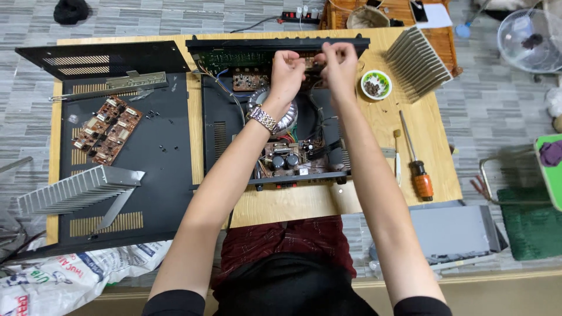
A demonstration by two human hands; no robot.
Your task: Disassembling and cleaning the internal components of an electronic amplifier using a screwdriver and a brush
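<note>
An open black amplifier chassis point(213, 134) lies on the wooden table point(304, 202), with a ring transformer, wires and a circuit board with capacitors point(287, 161) inside. My left hand point(287, 73) and my right hand point(338, 65) both reach to the far end of the chassis. Their fingers pinch a small brown circuit board point(310, 61) between them, just behind the front panel point(275, 44). A metal watch point(263, 119) sits on my left wrist. What the fingertips touch beneath is hidden.
A black cover panel point(152, 169) at left carries brown circuit boards point(108, 130) and a finned heatsink point(73, 190). Another heatsink point(418, 63), a small bowl of screws point(376, 85), an orange-handled screwdriver point(417, 164) and a thin tool point(397, 158) lie at right. A fan point(530, 38) stands on the floor.
</note>
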